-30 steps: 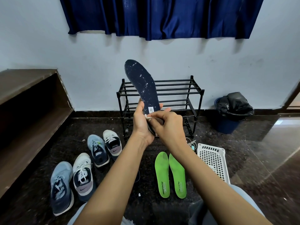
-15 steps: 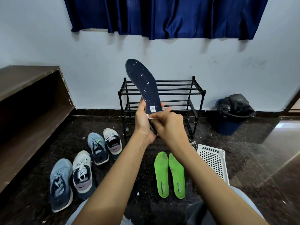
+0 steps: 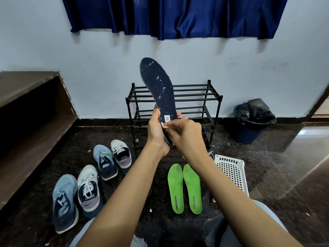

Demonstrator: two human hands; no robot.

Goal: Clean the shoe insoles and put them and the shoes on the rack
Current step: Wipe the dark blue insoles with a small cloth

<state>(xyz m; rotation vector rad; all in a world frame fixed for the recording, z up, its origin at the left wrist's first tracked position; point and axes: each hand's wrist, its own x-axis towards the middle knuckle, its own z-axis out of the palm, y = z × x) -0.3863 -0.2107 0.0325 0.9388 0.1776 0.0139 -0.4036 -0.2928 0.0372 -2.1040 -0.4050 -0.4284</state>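
Observation:
My left hand (image 3: 156, 134) grips the heel end of a dark navy insole (image 3: 157, 88) speckled with white bits, held upright in front of the black metal rack (image 3: 195, 97). My right hand (image 3: 187, 136) pinches a small white piece (image 3: 164, 126) against the insole's heel. Two green insoles (image 3: 185, 188) lie side by side on the dark floor below my right arm. Several shoes stand on the floor at the left: a blue one (image 3: 64, 202), a white and navy one (image 3: 88, 189), another blue one (image 3: 105, 163) and a white one (image 3: 121, 155).
A white plastic basket (image 3: 231, 168) lies on the floor to the right of the green insoles. A blue bin with a black bag (image 3: 252, 120) stands by the wall at the right. A brown wooden shelf unit (image 3: 30, 122) runs along the left. A blue curtain (image 3: 174, 15) hangs above.
The insole and both hands have stayed nearly in place; my right fingers have shifted slightly along the heel with the white piece. The view has dipped a little.

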